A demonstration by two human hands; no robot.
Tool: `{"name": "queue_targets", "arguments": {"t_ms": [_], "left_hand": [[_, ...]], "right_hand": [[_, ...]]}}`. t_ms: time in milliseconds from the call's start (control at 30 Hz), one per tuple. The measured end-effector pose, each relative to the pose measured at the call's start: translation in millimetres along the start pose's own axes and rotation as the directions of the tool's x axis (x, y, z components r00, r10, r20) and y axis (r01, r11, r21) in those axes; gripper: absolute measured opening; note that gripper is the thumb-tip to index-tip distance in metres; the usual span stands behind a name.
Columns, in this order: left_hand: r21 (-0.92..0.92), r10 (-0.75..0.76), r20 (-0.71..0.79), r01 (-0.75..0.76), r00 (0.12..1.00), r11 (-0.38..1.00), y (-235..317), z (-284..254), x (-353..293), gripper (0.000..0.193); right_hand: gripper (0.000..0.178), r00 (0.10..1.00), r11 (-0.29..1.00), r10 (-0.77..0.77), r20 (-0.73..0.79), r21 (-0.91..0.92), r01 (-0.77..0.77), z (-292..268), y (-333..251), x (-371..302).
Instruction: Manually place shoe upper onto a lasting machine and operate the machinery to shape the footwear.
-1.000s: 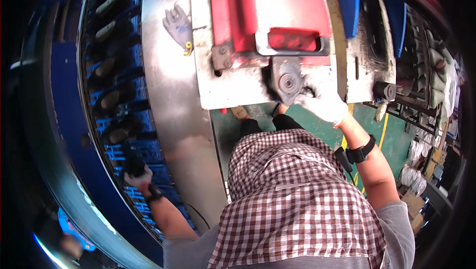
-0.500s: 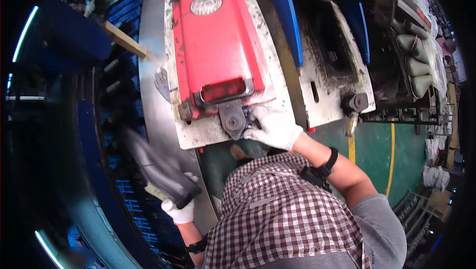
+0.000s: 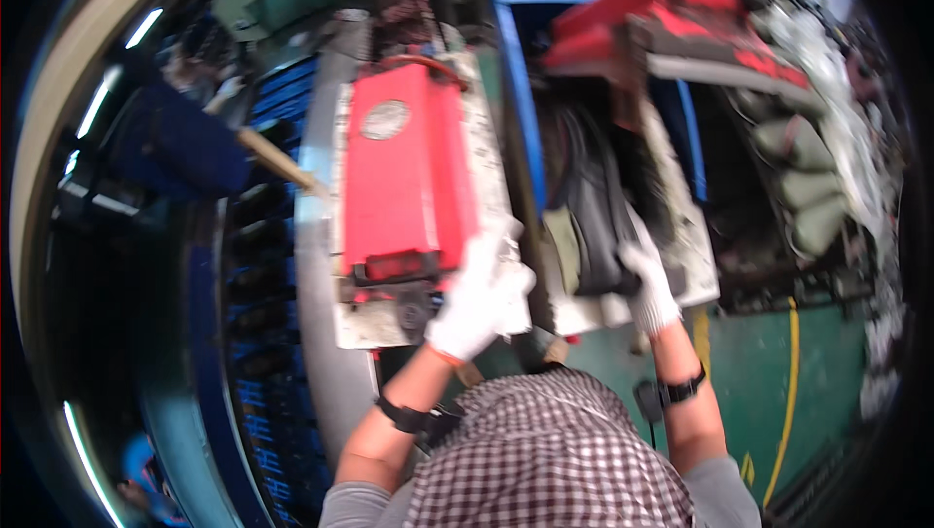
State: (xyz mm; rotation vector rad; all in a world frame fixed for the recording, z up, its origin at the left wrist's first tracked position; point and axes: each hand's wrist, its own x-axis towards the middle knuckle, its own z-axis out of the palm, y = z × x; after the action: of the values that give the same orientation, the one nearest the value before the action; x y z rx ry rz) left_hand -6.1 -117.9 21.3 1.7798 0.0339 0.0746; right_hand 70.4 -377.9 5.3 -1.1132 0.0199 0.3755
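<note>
A dark shoe (image 3: pixel 590 202) with a pale green piece at its left side is over the right-hand work plate. My right hand (image 3: pixel 650 280), in a white glove, grips it at its near right end. My left hand (image 3: pixel 482 290), also gloved and blurred by motion, is at the near right corner of a long red machine cover (image 3: pixel 399 173). Its fingers look spread, with nothing seen in them. Just left of that hand sits a round dark knob (image 3: pixel 413 312), partly hidden by the glove.
At the right, a second red cover (image 3: pixel 623 27) is raised above its plate beside a blue frame (image 3: pixel 520 100). Several grey-green shoe lasts (image 3: pixel 803 178) are stacked on the far right. A wooden handle (image 3: pixel 277 158) juts over the metal ledge (image 3: pixel 316 265) at left.
The shoe has moved from my left hand at the lower left to my right hand at the right-hand plate. My right hand left the knob; my left hand came to the red cover.
</note>
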Motion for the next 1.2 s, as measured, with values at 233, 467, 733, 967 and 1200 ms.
{"name": "queue_targets", "arguments": {"t_ms": [233, 467, 733, 967, 1200], "left_hand": [[0.143, 0.351, -0.239, -0.325, 0.905, 0.935, 85.1, -10.1, 88.7, 0.072], [0.206, 0.533, -0.24, -0.494, 0.811, 0.845, 172.4, 13.0, 161.8, 0.064], [0.448, 0.603, 0.151, -0.597, 0.784, 0.665, 225.0, 49.0, 229.3, 0.078], [0.132, 0.389, 0.458, -0.494, 0.799, 0.86, 250.0, 65.0, 268.8, 0.06], [0.347, 0.7, 0.282, -0.75, 0.656, 0.563, 191.2, 97.0, 233.8, 0.051]], "right_hand": [[0.084, 0.885, 0.324, -0.436, -0.163, -0.946, -0.015, -71.8, -33.6, 126.6], [0.083, 0.901, -0.211, -0.428, -0.064, -0.963, -0.169, -66.7, -0.9, 157.5], [0.082, 0.921, -0.179, -0.373, -0.11, -0.966, -0.188, -81.6, 3.9, 141.1], [0.084, 0.938, -0.171, -0.316, -0.14, -0.964, -0.201, -80.2, -0.1, 140.8], [0.059, 0.78, 0.47, -0.567, -0.264, -0.882, 0.043, -150.9, -14.0, 85.3]]}}
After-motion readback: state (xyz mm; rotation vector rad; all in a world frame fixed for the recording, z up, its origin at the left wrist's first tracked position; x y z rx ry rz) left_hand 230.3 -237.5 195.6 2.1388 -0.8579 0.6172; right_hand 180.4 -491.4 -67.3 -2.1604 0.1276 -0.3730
